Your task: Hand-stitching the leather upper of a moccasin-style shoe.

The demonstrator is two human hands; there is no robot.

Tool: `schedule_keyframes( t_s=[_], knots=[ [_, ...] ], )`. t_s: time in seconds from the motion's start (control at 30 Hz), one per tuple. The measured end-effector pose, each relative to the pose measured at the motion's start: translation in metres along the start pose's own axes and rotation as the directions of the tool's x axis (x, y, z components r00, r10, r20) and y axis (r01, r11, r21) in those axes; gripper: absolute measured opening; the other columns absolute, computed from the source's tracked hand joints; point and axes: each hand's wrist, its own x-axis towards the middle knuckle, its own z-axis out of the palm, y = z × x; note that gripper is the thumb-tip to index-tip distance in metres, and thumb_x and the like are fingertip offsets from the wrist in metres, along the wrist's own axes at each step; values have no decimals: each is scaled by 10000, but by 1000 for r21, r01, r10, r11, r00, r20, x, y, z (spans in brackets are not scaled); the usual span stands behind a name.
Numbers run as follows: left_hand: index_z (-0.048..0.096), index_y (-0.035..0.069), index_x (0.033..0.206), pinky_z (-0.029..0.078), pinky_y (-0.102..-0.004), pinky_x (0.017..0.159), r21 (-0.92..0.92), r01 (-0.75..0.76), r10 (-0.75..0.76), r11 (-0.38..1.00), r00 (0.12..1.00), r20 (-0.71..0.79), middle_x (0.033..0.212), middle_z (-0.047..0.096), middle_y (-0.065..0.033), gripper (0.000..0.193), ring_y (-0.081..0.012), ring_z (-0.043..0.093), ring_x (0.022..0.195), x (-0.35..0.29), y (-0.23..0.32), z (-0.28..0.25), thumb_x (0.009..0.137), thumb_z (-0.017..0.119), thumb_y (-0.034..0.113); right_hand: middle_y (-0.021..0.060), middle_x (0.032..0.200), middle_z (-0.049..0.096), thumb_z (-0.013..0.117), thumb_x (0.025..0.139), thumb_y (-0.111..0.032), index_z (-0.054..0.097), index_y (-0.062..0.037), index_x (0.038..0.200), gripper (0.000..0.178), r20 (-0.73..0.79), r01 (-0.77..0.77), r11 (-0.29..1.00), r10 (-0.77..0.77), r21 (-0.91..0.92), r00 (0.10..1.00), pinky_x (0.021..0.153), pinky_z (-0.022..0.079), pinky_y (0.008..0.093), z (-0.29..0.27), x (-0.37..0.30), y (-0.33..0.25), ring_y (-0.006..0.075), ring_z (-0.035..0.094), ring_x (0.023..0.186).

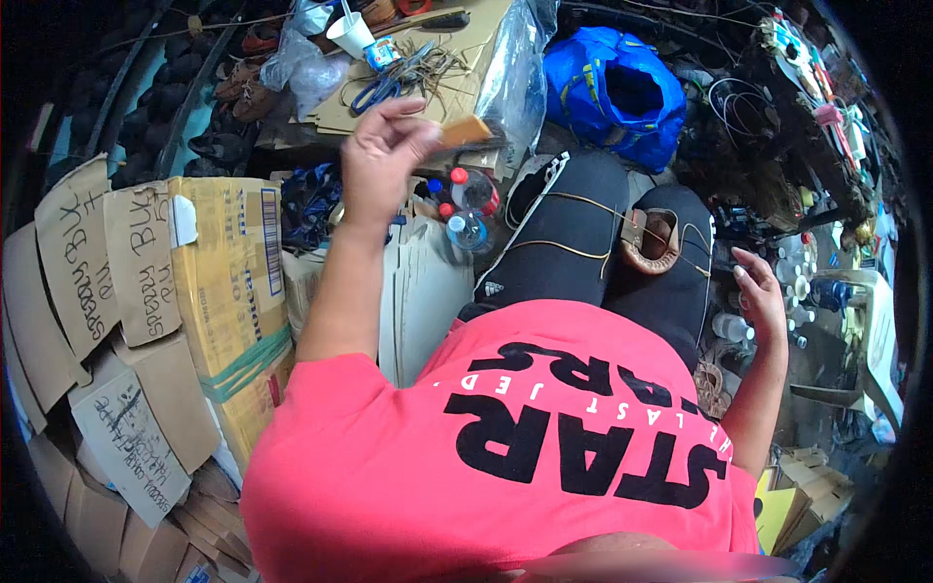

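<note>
My left hand (382, 155) is raised over the left side, its thumb and forefinger pinching a small orange-brown block (466, 131), slightly blurred. A brown leather shoe (649, 243) sits between my thighs, its opening toward me. Tan cord (583, 200) runs from the shoe across both legs. To the right of my knee, my right hand (762, 291) hangs in the air with fingers apart, holding nothing; the shoe is the nearest thing to it on my lap.
Cardboard boxes (228, 291) are stacked at left. Ahead, a cardboard-covered surface (471, 58) bears a white cup (350, 35), blue-handled scissors (374, 92) and loose strips. Plastic bottles (468, 231) stand by my left leg. A blue bag (614, 92) lies ahead; a white chair (875, 340) is at right.
</note>
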Motion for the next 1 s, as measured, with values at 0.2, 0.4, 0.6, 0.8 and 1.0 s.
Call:
schedule_keyframes(
  t_s=[0.2, 0.4, 0.6, 0.8, 1.0],
  knots=[
    [500, -29, 1158, 520, -258, 699, -508, -392, 571, 767, 777, 263, 813, 666, -123, 517, -180, 652, 733, -48, 94, 51, 710, 752, 25, 45, 1069, 582, 597, 872, -205, 605, -44, 1137, 310, -103, 58, 994, -68, -96, 992, 886, 393, 261, 8, -3, -21, 131, 532, 1000],
    [555, 207, 1166, 439, -341, 763, -696, -207, 718, 687, 339, 608, 1025, 658, -140, 248, -294, 649, 868, -51, 172, 62, 957, 437, 271, 75, 972, 577, 609, 869, -220, 631, -30, 1073, 280, -15, 287, 936, -296, -201, 955, 808, 455, 291, 47, 28, -60, 164, 575, 915],
    [577, 219, 1121, 454, -348, 726, -789, -59, 738, 612, 400, 543, 1016, 660, -134, 228, -291, 650, 852, -73, 173, 74, 895, 574, 242, 114, 957, 608, 641, 839, -217, 646, -80, 1065, 264, 179, 358, 760, -312, -542, 933, 779, 466, 323, 84, 42, -98, 206, 590, 899],
    [564, 39, 1140, 507, -324, 743, -506, -158, 436, 848, 750, 496, 935, 639, -119, 281, -173, 625, 812, -57, 88, 123, 861, 593, 41, 173, 922, 658, 653, 763, -425, 667, -96, 990, 401, 327, 276, 633, -39, -723, 944, 759, 482, 397, 86, 68, -88, 325, 628, 883],
    [648, 144, 983, 390, -414, 855, 323, -759, 304, 566, 555, 774, 984, 612, -27, 267, -218, 566, 988, -75, -40, 167, 729, 694, 213, 161, 825, 667, 713, 740, -335, 671, -2, 915, 379, 439, 257, 687, 101, -680, 893, 704, 471, 362, 81, 45, -107, 226, 628, 761]
  ],
)
